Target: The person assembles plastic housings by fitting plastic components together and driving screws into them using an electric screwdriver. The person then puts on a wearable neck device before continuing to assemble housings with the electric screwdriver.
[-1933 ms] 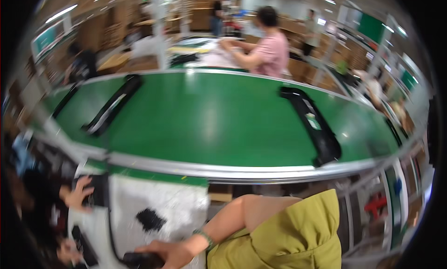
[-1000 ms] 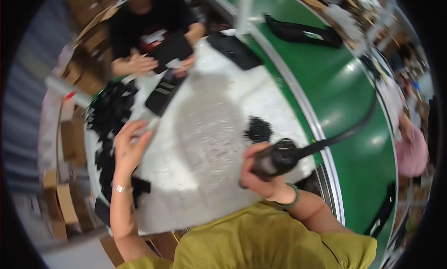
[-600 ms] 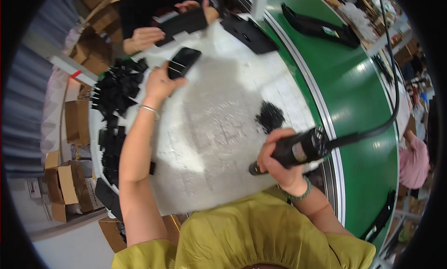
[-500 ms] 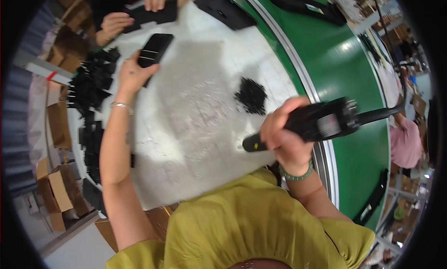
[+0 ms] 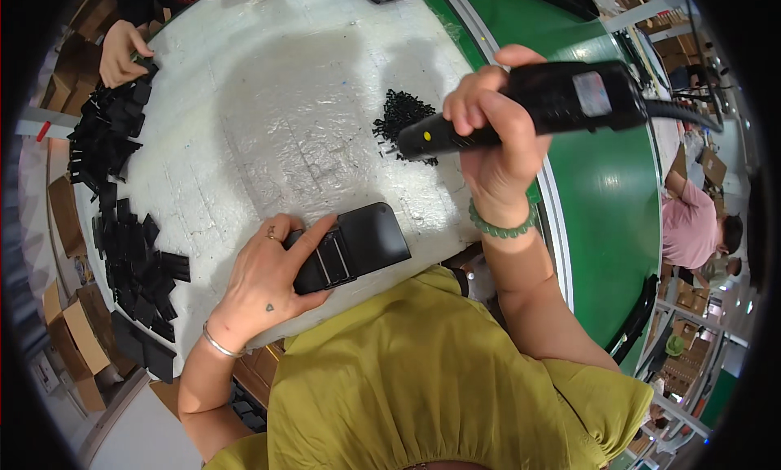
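Head view: the left hand [image 5: 264,283] has drawn the black flat casing [image 5: 350,246] from the far side of the white table [image 5: 268,104] to its near edge, fingers pressed down on it. The right hand [image 5: 496,136], fingers clamped round the black power screwdriver [image 5: 529,104], has lifted it above the pile of black screws [image 5: 403,120], so the casing now looks ready for fastening.

White padded table [image 5: 268,104] bearing a heap of small black screws [image 5: 400,118] and black plastic parts [image 5: 122,226] along its left edge; green conveyor belt [image 5: 602,185] to the right; cardboard boxes [image 5: 69,340] on the floor.
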Motion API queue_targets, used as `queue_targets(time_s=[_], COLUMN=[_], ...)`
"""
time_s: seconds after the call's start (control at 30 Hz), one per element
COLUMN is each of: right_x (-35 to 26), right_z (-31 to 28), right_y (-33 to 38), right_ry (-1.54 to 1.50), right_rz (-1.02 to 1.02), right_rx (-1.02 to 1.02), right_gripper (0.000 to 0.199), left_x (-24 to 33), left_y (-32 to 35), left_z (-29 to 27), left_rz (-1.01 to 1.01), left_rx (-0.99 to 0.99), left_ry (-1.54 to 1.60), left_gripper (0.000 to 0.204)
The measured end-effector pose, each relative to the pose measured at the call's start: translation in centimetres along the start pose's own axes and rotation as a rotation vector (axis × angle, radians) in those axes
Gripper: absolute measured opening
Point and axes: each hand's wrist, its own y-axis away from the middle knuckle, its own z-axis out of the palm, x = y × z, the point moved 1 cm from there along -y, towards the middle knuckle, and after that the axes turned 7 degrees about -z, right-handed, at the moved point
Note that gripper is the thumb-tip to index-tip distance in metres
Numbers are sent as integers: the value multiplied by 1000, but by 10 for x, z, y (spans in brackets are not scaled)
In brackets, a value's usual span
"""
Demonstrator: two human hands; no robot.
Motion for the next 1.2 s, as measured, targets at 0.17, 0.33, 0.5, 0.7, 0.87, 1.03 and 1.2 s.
queue_targets(time_s=[0.17, 0.33, 0.5, 0.7, 0.87, 1.03, 1.2], right_x=[16, -2, -31, -49, -43, -49, -38], right_z=[-1, 10, 19, 23, 31, 39, 51], right_y=[-10, -3, -1, 0, -4, 11, 21], right_ry=[99, 92, -143, -219, -255, -115, -189], right_rz=[32, 36, -47, -24, -16, -101, -96], right_rx=[-31, -58, -174, -264, -550, -614, -708], right_gripper=[31, 34, 39, 43, 35, 36, 35], left_x=[6, -5, 15, 18, 17, 20, 8], left_y=[-10, -33, -76, -80, -66, -68, -30], left_z=[-13, -10, 0, -2, -8, 5, 4], left_rz=[77, 146, 235, 369, 405, 586, 415], left_rx=[284, 387, 496, 567, 615, 572, 559], left_ry=[46, 156, 382, 357, 274, 129, 177], left_gripper=[80, 55, 29, 14, 17, 16, 28])
